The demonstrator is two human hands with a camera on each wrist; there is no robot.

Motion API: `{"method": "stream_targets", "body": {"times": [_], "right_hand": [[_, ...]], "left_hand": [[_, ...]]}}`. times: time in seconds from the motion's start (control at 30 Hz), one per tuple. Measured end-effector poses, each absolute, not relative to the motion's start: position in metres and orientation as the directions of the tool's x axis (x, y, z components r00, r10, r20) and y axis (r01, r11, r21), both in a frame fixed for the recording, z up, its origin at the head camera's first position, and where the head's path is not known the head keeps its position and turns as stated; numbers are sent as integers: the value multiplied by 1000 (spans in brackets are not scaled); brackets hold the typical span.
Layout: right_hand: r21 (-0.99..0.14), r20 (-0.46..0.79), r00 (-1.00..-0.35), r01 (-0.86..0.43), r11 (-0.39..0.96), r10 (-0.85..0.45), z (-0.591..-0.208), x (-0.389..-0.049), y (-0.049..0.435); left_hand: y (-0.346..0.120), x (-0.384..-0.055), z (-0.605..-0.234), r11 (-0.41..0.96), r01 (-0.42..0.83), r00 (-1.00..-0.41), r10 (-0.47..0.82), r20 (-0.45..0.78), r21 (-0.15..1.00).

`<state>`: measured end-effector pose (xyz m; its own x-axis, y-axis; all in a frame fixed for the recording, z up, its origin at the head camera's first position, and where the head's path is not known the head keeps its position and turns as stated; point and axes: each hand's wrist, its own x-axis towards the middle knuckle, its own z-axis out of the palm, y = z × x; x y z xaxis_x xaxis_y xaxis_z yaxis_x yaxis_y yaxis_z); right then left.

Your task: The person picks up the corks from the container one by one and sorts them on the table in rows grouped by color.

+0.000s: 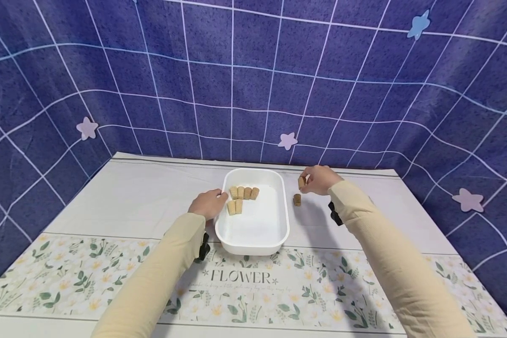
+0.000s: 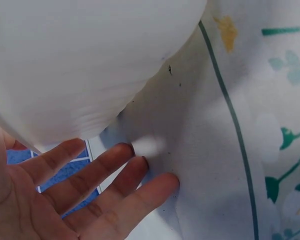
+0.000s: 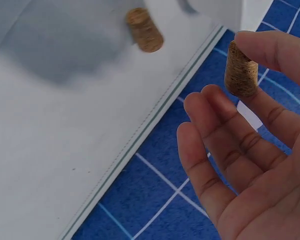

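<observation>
Between the thumb and index finger of my right hand (image 1: 319, 180) is a cork (image 3: 241, 70), raised beside the tray's far right corner; the other fingers stay loosely spread. Another cork (image 1: 297, 200) stands on the table just below that hand, and the right wrist view shows it too. My left hand (image 1: 209, 204) is at the left side of a white tray (image 1: 253, 249). Its thumb lies over the rim and its index finger (image 2: 65, 152) touches the outer wall, pinching the edge. Inside the tray, several corks (image 1: 247, 193) form a row, with two lighter corks (image 1: 235, 207) below them.
A white tablecloth (image 1: 152, 188) with a floral band (image 1: 110, 272) and the word FLOWER covers the table. Behind it hangs a blue gridded curtain (image 1: 253, 84) with star shapes, reaching down around the table's back and side edges.
</observation>
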<state>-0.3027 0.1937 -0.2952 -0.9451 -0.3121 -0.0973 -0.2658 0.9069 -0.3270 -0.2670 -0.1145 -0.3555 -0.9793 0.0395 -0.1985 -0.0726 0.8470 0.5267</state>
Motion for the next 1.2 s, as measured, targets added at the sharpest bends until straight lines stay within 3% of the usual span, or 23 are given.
{"method": "stream_targets", "body": {"times": [0.67,1.2], "right_hand": [[-337,-151,-947,-220,915,-284,-335,-314,229],[-325,-163,-950,-202,924,-265,-356,-314,229]], "left_hand": [[-117,-269,-358,843,-69,-979,45,-197,533],[-116,-269,-360,842,-85,-979,29,-201,533]]}}
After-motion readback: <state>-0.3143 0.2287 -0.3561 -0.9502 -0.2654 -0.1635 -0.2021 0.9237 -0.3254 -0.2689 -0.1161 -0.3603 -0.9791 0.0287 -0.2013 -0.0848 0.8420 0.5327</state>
